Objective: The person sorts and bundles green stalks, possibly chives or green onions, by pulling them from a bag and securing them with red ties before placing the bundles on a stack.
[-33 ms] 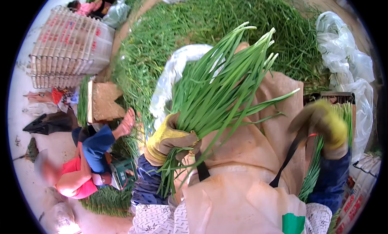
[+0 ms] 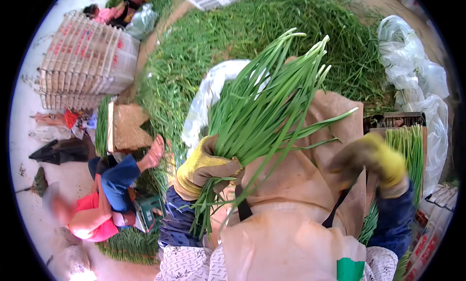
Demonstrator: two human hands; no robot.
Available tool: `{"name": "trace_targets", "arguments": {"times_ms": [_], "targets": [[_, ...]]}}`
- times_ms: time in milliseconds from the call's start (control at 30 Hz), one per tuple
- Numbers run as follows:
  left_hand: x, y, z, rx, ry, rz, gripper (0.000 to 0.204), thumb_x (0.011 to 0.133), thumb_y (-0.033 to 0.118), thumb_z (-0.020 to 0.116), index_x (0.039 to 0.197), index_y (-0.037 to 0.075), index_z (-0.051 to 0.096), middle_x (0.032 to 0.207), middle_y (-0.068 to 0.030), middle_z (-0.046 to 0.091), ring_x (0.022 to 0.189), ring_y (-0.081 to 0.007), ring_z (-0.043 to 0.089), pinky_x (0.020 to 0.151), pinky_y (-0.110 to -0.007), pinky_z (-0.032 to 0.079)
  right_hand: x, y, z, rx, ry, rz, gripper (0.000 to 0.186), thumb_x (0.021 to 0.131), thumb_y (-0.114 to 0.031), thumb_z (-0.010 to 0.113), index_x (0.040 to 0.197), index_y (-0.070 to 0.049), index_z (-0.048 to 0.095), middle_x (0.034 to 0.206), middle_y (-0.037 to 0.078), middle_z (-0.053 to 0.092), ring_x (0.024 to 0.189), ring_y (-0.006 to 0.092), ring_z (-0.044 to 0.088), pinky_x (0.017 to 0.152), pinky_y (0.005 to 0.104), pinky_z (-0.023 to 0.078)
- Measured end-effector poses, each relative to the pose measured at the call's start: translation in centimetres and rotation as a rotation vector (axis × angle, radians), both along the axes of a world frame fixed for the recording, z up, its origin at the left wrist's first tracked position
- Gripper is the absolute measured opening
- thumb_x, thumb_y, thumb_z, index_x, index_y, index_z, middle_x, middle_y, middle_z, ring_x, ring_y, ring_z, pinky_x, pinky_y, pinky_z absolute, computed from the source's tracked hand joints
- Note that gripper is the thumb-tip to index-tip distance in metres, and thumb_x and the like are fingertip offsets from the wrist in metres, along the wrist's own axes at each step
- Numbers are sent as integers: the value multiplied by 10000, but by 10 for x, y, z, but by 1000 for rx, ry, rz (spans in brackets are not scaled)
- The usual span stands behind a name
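My left hand (image 2: 206,167), in a yellow and brown work glove, is wrapped round a bunch of garlic chives (image 2: 262,116). Their pale stem ends point up and to the right, while the leaf tips hang below my fist. Apart from the bunch, to its right, my right hand (image 2: 371,160) is in a matching glove above the apron. Motion smears its fingers, and I see nothing clearly held in them. Close by on its right stand upright chives (image 2: 407,147) in a box. A tan apron (image 2: 286,184) with black straps covers my lap.
Loose green leaves (image 2: 208,29) lie in a wide heap ahead. Clear plastic sheeting (image 2: 412,63) is bunched at the right; a white plastic bag (image 2: 196,116) lies behind the chives. At left, a person in red (image 2: 94,215) sits near stacked white crates (image 2: 87,58) and a wooden board (image 2: 127,126).
My right hand has moved slightly left and down, away from the boxed chives. My left hand keeps its grip on the bunch, nearly unmoved.
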State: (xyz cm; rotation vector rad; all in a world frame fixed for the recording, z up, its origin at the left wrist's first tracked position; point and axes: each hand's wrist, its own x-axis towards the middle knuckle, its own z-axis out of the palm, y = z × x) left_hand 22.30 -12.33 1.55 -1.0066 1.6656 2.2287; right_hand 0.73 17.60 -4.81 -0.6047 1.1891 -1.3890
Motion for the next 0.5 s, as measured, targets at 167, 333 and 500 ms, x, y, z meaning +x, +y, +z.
{"name": "trace_targets", "arguments": {"times_ms": [167,333,500], "targets": [[-66,20,6,-242,162,-279,389,762,37,637,1143,-21,590,801,-19,604,618,-51,533,499,-197,409,38,-69,-23,-267,-167,-35,652,929,-473,513,1394,-44,359,1254,113,555,1119,231,561,931,342,454],[-100,62,-24,-1530,235,-705,695,819,143,583,1440,51,284,793,-149,634,681,-275,660,551,-392,499,22,-101,-17,-512,-618,-439,566,924,-502,511,1342,-127,447,1197,77,593,1096,235,572,935,370,454],[-119,109,-49,-2054,175,-765,564,827,173,520,1326,-67,412,780,-41,572,544,-108,581,419,-262,438,-4,-100,-16,-379,-807,-447,500,927,-426,537,1167,11,548,1064,91,643,905,213,634,842,383,519]]}}
